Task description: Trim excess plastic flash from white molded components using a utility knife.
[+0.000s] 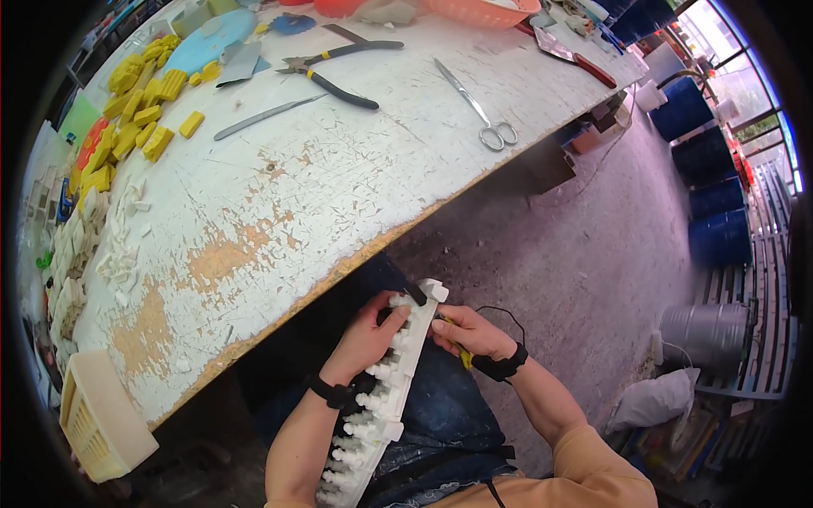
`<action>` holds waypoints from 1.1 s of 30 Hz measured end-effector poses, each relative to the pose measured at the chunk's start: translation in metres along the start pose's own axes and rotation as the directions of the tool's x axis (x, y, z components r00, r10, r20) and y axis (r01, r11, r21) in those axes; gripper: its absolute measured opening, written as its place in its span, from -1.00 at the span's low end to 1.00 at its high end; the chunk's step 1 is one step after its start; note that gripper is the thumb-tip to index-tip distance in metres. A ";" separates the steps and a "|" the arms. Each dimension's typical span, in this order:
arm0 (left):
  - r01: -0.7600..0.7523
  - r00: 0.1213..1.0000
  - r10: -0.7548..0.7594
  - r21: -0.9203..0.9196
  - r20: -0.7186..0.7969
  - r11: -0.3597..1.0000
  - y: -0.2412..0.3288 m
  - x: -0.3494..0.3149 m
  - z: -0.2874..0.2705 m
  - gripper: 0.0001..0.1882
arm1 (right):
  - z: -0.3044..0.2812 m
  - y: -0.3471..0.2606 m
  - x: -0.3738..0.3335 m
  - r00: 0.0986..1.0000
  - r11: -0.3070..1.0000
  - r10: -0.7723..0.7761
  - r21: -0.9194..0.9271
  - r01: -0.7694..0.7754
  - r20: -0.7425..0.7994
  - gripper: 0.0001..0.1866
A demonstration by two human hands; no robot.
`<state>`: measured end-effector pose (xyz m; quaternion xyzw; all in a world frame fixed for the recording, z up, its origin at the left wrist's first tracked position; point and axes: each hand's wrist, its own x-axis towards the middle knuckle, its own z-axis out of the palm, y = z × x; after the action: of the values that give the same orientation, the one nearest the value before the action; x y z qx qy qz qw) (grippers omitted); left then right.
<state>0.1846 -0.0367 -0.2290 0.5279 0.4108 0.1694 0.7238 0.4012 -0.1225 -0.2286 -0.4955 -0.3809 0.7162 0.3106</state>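
A long white cast piece (415, 343) lies slantwise over my lap, with a row of knobby shapes along its left side and a block at its far end. My left hand (371, 333) is closed on its knobby side near that far end. A short black strip (414, 294) shows at the piece close to the left fingers. Against the opposite edge, my right hand (476, 334) is closed around a yellow-handled tool (466, 357); its working tip is hidden. Both wrists wear black bands, and a thin black cord loops beside the right one.
On the worn white table (339, 182) ahead lie nippers (345, 93), scissors (491, 131), a slim metal tool (269, 117), a red-handled scraper (584, 66) and yellow blocks (157, 142). A cream basket (127, 423) stands at its near left corner. Blue drums (720, 237) line the right.
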 end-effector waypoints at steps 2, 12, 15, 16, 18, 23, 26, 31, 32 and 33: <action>0.010 1.000 -0.010 -0.003 0.001 1.000 0.002 0.000 0.000 -0.69 | 0.000 0.000 0.000 1.000 1.000 0.007 -0.001 -0.007 0.003 -0.60; -0.020 1.000 0.020 0.018 0.004 1.000 -0.001 0.000 0.000 -0.69 | -0.001 -0.002 0.000 1.000 1.000 0.004 -0.015 -0.004 0.010 -0.61; -0.020 1.000 0.020 0.010 0.006 1.000 0.000 0.000 0.001 -0.69 | 0.000 -0.004 0.000 1.000 1.000 0.001 -0.024 0.000 0.016 -0.61; -0.019 1.000 0.019 0.009 0.003 1.000 0.000 0.000 0.001 -0.69 | 0.000 -0.004 -0.001 1.000 1.000 0.000 -0.023 0.001 0.017 -0.62; -0.035 0.999 0.035 0.044 0.002 0.998 -0.002 0.001 0.001 -0.70 | -0.002 -0.001 -0.001 1.000 1.000 0.000 -0.025 0.000 0.023 -0.62; -0.020 1.000 0.020 0.036 -0.005 0.999 -0.003 0.001 0.001 -0.63 | 0.000 0.001 -0.002 1.000 0.999 0.000 -0.039 0.001 0.024 -0.62; -0.021 1.000 0.022 0.040 -0.011 0.999 -0.004 0.001 0.001 -0.63 | 0.002 0.000 -0.002 1.000 0.999 0.009 -0.037 -0.008 0.018 -0.62; -0.043 0.999 0.044 0.048 -0.028 0.998 -0.008 0.002 0.001 -0.62 | 0.002 0.001 -0.003 0.999 0.999 0.023 -0.030 -0.022 0.027 -0.61; -0.040 0.999 0.042 0.050 -0.029 0.998 -0.009 0.002 0.002 -0.61 | 0.002 0.000 -0.003 0.999 0.999 0.024 -0.031 -0.023 0.027 -0.61; -0.037 0.999 0.039 0.051 -0.031 0.998 -0.009 0.002 0.001 -0.61 | 0.003 -0.001 -0.003 0.999 0.999 0.023 -0.025 -0.022 0.032 -0.61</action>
<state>0.1849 -0.0399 -0.2375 0.5511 0.4162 0.1811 0.7002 0.3993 -0.1255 -0.2253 -0.4918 -0.3892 0.7228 0.2903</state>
